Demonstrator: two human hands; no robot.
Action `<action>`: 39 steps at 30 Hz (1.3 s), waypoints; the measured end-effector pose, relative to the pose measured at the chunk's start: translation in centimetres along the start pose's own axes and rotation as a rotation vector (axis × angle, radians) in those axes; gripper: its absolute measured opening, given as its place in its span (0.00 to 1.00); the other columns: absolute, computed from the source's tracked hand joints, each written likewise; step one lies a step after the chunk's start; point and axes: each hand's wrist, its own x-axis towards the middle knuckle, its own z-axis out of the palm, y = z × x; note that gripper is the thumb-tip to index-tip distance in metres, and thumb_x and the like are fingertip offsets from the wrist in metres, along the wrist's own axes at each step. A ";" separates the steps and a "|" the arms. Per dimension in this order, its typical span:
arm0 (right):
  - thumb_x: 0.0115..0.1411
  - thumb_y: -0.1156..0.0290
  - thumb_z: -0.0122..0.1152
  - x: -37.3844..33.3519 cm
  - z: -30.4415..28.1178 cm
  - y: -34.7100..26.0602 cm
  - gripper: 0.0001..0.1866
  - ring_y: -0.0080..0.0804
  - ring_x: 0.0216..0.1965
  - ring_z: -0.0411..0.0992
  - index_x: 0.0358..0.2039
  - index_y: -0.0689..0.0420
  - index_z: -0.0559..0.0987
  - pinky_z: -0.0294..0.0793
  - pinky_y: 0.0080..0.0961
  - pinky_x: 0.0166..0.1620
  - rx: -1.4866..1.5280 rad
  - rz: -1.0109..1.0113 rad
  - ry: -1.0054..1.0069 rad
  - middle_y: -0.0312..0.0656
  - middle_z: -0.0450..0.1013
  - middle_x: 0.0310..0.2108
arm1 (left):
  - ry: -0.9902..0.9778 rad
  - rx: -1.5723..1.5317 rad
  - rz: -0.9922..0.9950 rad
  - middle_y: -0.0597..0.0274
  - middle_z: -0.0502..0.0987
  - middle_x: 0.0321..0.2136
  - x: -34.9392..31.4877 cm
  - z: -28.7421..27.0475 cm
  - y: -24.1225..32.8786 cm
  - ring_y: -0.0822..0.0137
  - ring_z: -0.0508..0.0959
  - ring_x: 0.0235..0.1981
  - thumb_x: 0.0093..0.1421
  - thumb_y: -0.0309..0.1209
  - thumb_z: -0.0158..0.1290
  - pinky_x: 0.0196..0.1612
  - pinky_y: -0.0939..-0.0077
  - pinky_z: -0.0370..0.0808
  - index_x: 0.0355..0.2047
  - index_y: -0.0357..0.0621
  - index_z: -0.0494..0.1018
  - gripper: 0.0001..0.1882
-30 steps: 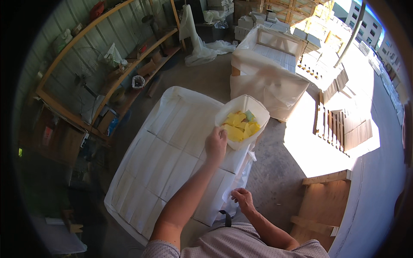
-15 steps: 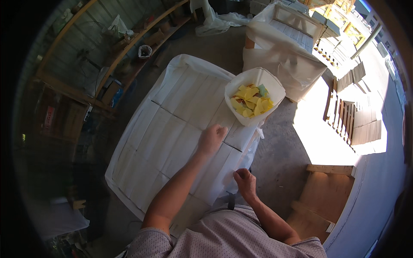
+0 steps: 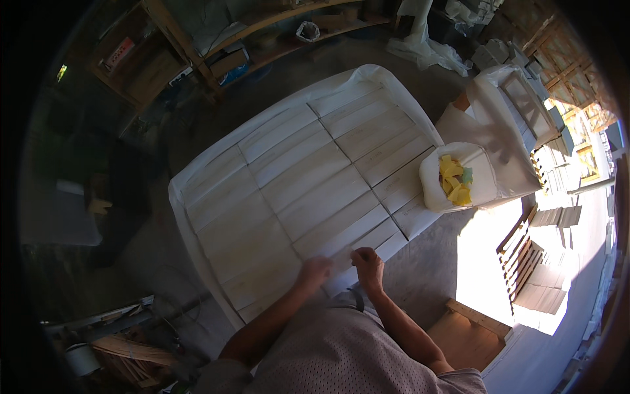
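Rows of long, flat, whitish packs form a large stack [image 3: 315, 187] in front of me, with clear plastic sheeting [image 3: 180, 203] gathered round its edges. My left hand [image 3: 316, 270] is over the near edge of the stack, its fingers smeared by motion. Close beside it, my right hand [image 3: 369, 266] is closed with thumb and fingers pinched together. What it pinches, if anything, is too small to make out. A white bag [image 3: 434, 184] holding yellow and green paper scraps [image 3: 453, 177] stands open at the stack's right corner.
Behind the bag is another plastic-wrapped stack [image 3: 482, 131]. Wooden shelving [image 3: 262, 29] with odds and ends runs along the far left. To the right lie a slatted pallet [image 3: 518, 262] in sunlight and a wooden crate [image 3: 469, 338]. Timber strips [image 3: 131, 351] lie at the lower left.
My view has swung left, so the stack appears turned. My left hand has come back from the stack's middle toward my right hand, which stays pinched near the front edge.
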 end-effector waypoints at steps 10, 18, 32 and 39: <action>0.56 0.65 0.61 3.2 4.9 -1.7 0.13 0.27 0.26 0.76 0.33 0.63 0.81 0.74 0.26 0.33 -0.138 -0.177 0.025 0.41 0.78 0.23 | 0.237 -0.193 0.035 0.65 0.72 0.19 2.1 -1.9 -1.6 0.77 0.67 0.15 0.63 0.38 0.53 0.15 0.79 0.62 0.33 0.39 0.74 0.13; 0.57 0.65 0.61 5.0 7.3 -2.0 0.13 0.27 0.26 0.76 0.36 0.63 0.80 0.73 0.26 0.32 -0.062 -0.047 -0.097 0.42 0.79 0.25 | 0.278 0.115 0.178 0.65 0.73 0.19 6.5 -4.6 -4.6 0.75 0.69 0.17 0.60 0.36 0.54 0.17 0.78 0.64 0.31 0.39 0.75 0.11; 0.57 0.57 0.61 9.5 13.2 0.1 0.17 0.44 0.37 0.78 0.41 0.55 0.81 0.75 0.36 0.42 -0.350 -0.128 -0.103 0.46 0.80 0.35 | 0.438 0.461 0.079 0.44 0.78 0.28 11.4 -8.9 -3.2 0.45 0.79 0.33 0.61 0.41 0.52 0.38 0.52 0.74 0.32 0.38 0.76 0.16; 0.58 0.53 0.58 9.6 13.7 -1.4 0.19 0.51 0.41 0.76 0.40 0.55 0.81 0.73 0.41 0.46 -0.459 -0.050 -0.122 0.49 0.79 0.37 | 0.515 0.577 0.085 0.46 0.79 0.27 12.2 -8.6 -3.1 0.49 0.79 0.31 0.60 0.40 0.51 0.37 0.55 0.74 0.31 0.37 0.77 0.16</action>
